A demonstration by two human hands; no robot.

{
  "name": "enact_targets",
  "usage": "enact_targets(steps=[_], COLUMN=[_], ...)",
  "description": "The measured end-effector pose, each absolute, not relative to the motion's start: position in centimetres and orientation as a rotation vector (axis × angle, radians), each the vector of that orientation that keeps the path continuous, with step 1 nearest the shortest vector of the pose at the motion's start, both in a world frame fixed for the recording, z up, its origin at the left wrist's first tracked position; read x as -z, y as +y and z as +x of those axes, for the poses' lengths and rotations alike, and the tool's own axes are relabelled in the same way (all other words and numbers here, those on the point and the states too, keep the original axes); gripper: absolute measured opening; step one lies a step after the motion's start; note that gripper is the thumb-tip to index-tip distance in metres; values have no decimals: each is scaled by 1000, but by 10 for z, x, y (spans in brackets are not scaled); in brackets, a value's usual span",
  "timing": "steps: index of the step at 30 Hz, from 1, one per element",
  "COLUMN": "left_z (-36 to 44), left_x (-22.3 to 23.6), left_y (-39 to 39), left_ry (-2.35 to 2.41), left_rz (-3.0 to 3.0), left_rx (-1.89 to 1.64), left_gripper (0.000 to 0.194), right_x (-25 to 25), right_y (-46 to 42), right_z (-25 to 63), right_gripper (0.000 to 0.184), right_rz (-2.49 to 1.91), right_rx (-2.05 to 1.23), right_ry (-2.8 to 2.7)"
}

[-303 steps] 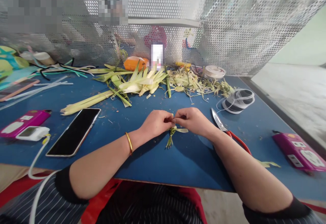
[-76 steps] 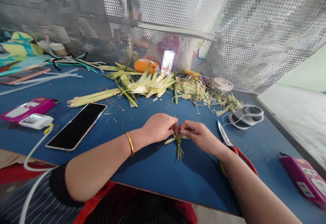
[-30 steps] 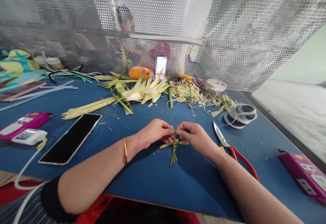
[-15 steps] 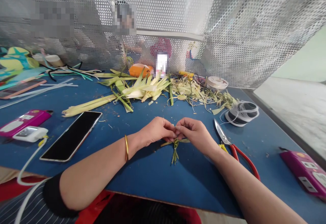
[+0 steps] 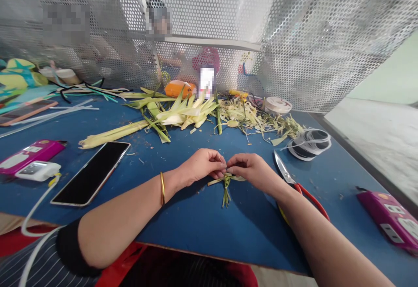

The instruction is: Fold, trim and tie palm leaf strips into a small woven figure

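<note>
A small woven figure of green leaf strips hangs below my fingertips, its cut ends fanned downward and a strip sticking out to each side. My left hand pinches its top, thumb against the fingers. From the other side my right hand is also closed in a pinch, its fingertips almost touching the left ones. What exactly lies between the fingertips is too small to see. Red-handled scissors lie partly under my right forearm, blades pointing away.
Pale leaves and a heap of shredded strips lie along the back by a perforated metal screen. A spool of white cord and a purple power strip are at right. A black phone lies left.
My right hand has drawn slightly to the right, and its forearm now covers more of the scissors' handles. The woven figure shifted a little to the right and up.
</note>
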State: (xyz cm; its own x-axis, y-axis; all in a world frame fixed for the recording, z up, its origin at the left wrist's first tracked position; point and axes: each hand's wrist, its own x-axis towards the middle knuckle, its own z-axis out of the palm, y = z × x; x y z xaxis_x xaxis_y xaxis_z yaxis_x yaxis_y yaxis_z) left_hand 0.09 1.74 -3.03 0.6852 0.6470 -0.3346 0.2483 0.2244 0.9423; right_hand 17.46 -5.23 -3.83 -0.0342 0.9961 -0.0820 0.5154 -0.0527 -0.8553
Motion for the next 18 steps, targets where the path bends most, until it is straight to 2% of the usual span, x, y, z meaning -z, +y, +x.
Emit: enact_targets(steps=[13, 18], left_z=[1, 0], left_x=[31, 30], left_y=[19, 18], left_ry=[824, 834], left_rz=[1371, 1408], left_rx=[-299, -280], left_gripper=[7, 10], right_x=[37, 35], right_y=[-53, -53], right_z=[168, 172], right_gripper=[21, 22], right_rz=[-1663, -1667], right_rx=[-823, -887], right_ry=[-1705, -1627])
